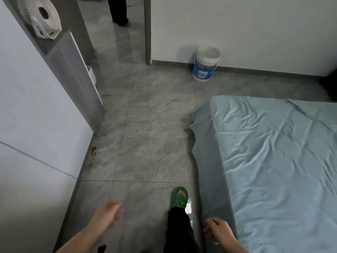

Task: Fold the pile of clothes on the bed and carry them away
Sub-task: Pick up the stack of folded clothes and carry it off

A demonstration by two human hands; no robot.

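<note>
The bed (273, 161) fills the right side, covered by a wrinkled light blue sheet; no clothes lie on the part I see. My left hand (109, 211) hangs over the grey tiled floor at the bottom centre, fingers loosely curled and holding nothing. My right hand (217, 230) hangs near the bed's near edge, also loosely curled and empty. Between them is my leg in dark trousers with a green clog (179, 197) on the foot.
A white and blue bucket (206, 63) stands by the far wall. A doorway (125, 33) opens at the top, with another person's legs (119, 11) beyond it. A white wall, grey door frame and paper roll holder (42, 17) are on the left.
</note>
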